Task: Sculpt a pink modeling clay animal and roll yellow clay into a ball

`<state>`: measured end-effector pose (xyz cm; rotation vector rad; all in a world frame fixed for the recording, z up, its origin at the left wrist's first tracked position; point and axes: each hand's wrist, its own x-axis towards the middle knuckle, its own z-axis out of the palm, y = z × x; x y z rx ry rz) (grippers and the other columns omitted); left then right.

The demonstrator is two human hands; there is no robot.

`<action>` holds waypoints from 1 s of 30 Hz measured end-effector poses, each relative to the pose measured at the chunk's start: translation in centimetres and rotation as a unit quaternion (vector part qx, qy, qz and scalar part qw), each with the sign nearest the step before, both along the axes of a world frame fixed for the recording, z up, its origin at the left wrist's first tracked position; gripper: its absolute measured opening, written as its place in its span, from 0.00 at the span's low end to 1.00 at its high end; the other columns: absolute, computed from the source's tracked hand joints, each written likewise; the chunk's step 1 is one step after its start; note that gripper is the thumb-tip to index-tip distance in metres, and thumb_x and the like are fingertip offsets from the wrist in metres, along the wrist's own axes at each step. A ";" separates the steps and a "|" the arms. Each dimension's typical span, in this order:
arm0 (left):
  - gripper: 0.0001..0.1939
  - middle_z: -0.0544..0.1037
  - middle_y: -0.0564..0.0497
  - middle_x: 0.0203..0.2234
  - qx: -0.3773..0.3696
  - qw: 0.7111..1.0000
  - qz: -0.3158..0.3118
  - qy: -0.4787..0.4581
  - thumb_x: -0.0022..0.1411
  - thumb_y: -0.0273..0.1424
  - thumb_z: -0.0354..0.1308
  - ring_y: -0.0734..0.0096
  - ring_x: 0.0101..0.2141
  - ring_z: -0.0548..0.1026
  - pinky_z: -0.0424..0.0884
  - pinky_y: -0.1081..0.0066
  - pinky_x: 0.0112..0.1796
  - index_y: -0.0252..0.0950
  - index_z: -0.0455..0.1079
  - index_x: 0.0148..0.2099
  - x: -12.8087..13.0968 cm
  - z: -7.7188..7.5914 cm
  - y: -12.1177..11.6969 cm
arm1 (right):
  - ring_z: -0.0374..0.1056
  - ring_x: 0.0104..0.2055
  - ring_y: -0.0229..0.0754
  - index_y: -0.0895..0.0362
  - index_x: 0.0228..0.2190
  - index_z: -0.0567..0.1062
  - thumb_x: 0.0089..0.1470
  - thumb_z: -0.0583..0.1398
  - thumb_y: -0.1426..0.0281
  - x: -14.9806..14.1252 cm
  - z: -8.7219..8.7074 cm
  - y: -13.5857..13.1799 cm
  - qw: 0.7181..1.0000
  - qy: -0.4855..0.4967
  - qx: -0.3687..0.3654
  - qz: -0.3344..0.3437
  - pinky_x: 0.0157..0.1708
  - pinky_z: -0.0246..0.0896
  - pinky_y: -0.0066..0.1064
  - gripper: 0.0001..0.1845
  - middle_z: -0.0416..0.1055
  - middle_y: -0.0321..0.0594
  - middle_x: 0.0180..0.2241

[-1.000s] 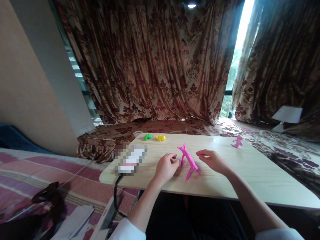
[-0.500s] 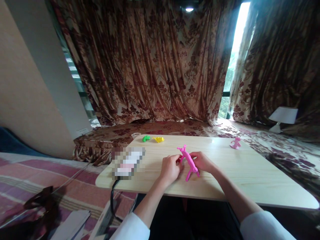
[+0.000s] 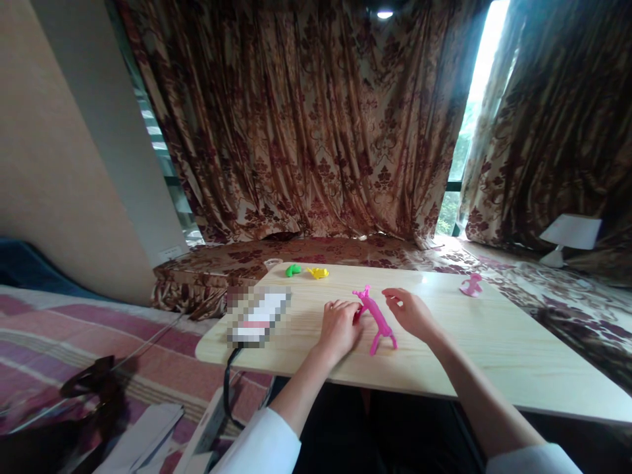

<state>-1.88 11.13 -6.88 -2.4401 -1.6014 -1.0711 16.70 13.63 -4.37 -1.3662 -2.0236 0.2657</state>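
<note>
A bright pink toy animal figure, long-bodied with thin legs and small prongs at its far end, stands over the middle of the table. My left hand is closed on one of its limbs at the left side; the fingertips are partly hidden. To the right of the figure, my right hand is apart from it, fingers loosely curved with a gap to the thumb and nothing held. The figure's body leans diagonally, its forked near end pointing toward me.
On the pale wooden table, a green piece and a yellow piece lie at the back left. A smaller pink figure stands back right. A blurred-out device with a black cable is at left.
My right hand has let go of the pink toy animal and moved up and to the right. The left hand keeps its hold. The view has shifted slightly.
</note>
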 end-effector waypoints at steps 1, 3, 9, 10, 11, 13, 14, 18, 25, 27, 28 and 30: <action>0.11 0.77 0.50 0.34 0.001 1.000 0.002 0.000 0.53 0.22 0.54 0.64 0.39 0.71 0.59 0.65 0.42 0.39 0.71 0.38 0.0 0.0 0.0 | 0.70 0.38 0.43 0.57 0.43 0.73 0.55 0.52 0.67 -0.1 0.5 -0.5 1.000 -0.007 0.003 -0.014 0.35 0.61 0.30 0.16 0.74 0.45 0.40; 0.13 0.77 0.50 0.35 0.002 1.000 0.004 0.001 0.54 0.21 0.53 0.64 0.39 0.71 0.58 0.65 0.42 0.40 0.71 0.40 0.0 -0.1 -0.1 | 0.71 0.34 0.43 0.56 0.42 0.74 0.54 0.54 0.60 -0.7 1.3 -1.4 0.999 -0.026 0.002 -0.034 0.32 0.59 0.30 0.18 0.75 0.44 0.36; 0.11 0.77 0.51 0.33 0.004 1.000 0.007 -0.007 0.53 0.21 0.55 0.64 0.39 0.71 0.59 0.64 0.43 0.40 0.71 0.37 0.2 -0.2 -0.2 | 0.70 0.28 0.45 0.55 0.29 0.78 0.50 0.56 0.54 -2.6 1.8 -3.0 0.995 -0.083 -0.013 -0.063 0.24 0.50 0.29 0.19 0.75 0.42 0.25; 0.11 0.77 0.51 0.33 0.004 1.000 0.008 -0.012 0.52 0.21 0.55 0.64 0.39 0.71 0.59 0.64 0.43 0.40 0.71 0.37 0.1 -0.2 -0.3 | 0.69 0.27 0.44 0.55 0.27 0.78 0.50 0.55 0.55 -2.7 1.7 -3.0 0.994 -0.088 -0.015 -0.062 0.23 0.49 0.29 0.19 0.75 0.42 0.24; 0.11 0.77 0.50 0.34 0.005 1.000 0.009 -0.018 0.52 0.22 0.56 0.64 0.39 0.71 0.60 0.64 0.43 0.40 0.71 0.38 0.0 -0.2 -0.4 | 0.69 0.26 0.43 0.54 0.27 0.78 0.51 0.55 0.55 -2.7 1.7 -3.0 0.994 -0.093 -0.017 -0.060 0.23 0.48 0.28 0.18 0.75 0.41 0.23; 0.13 0.76 0.50 0.36 0.009 0.999 0.013 -0.035 0.53 0.23 0.56 0.64 0.41 0.71 0.60 0.64 0.43 0.40 0.70 0.41 -0.5 -0.2 -0.9 | 0.68 0.25 0.42 0.54 0.26 0.78 0.51 0.55 0.57 -2.6 1.8 -3.0 0.994 -0.098 -0.020 -0.051 0.22 0.47 0.28 0.17 0.74 0.40 0.22; 0.13 0.76 0.49 0.38 0.011 0.999 0.015 -0.044 0.54 0.24 0.56 0.63 0.41 0.70 0.60 0.64 0.44 0.40 0.70 0.43 -0.8 -0.1 -1.2 | 0.68 0.24 0.41 0.54 0.26 0.78 0.51 0.55 0.58 -2.5 1.8 -3.0 0.994 -0.099 -0.021 -0.044 0.22 0.47 0.28 0.16 0.74 0.39 0.22; 0.13 0.75 0.48 0.39 0.014 0.996 0.015 -0.084 0.57 0.26 0.54 0.63 0.43 0.70 0.60 0.62 0.47 0.38 0.69 0.45 -1.9 0.0 -3.2 | 0.67 0.25 0.40 0.53 0.28 0.78 0.52 0.55 0.59 -2.0 2.3 -3.1 0.996 -0.088 -0.027 -0.011 0.23 0.49 0.26 0.15 0.73 0.37 0.22; 0.08 0.75 0.49 0.33 -0.019 0.989 -0.028 -0.144 0.57 0.28 0.55 0.62 0.39 0.71 0.61 0.63 0.45 0.39 0.72 0.38 -0.3 0.3 -6.3 | 0.68 0.30 0.42 0.53 0.36 0.77 0.51 0.56 0.60 -0.8 3.5 -3.2 0.999 -0.025 -0.030 0.031 0.29 0.56 0.28 0.15 0.75 0.38 0.27; 0.07 0.75 0.49 0.31 -0.036 0.984 -0.041 -0.169 0.56 0.30 0.56 0.63 0.37 0.71 0.62 0.63 0.43 0.38 0.73 0.38 0.8 0.2 -6.7 | 0.68 0.30 0.42 0.54 0.36 0.77 0.52 0.56 0.59 -0.5 3.7 -3.0 0.998 0.001 -0.038 0.050 0.29 0.57 0.28 0.16 0.75 0.38 0.28; 0.08 0.75 0.49 0.30 -0.046 0.981 -0.046 -0.184 0.57 0.31 0.55 0.63 0.36 0.71 0.63 0.64 0.42 0.38 0.73 0.38 1.3 0.2 -6.7 | 0.68 0.30 0.41 0.55 0.37 0.77 0.52 0.55 0.59 -0.4 3.8 -3.0 0.997 0.014 -0.046 0.059 0.29 0.58 0.28 0.17 0.75 0.38 0.29; 0.09 0.75 0.48 0.30 -0.068 0.972 -0.056 -0.220 0.59 0.33 0.53 0.63 0.36 0.72 0.64 0.65 0.41 0.38 0.74 0.37 1.8 0.0 -6.7 | 0.68 0.29 0.41 0.56 0.37 0.77 0.53 0.54 0.58 -0.3 3.9 -2.9 0.994 0.043 -0.062 0.075 0.27 0.59 0.27 0.19 0.74 0.38 0.29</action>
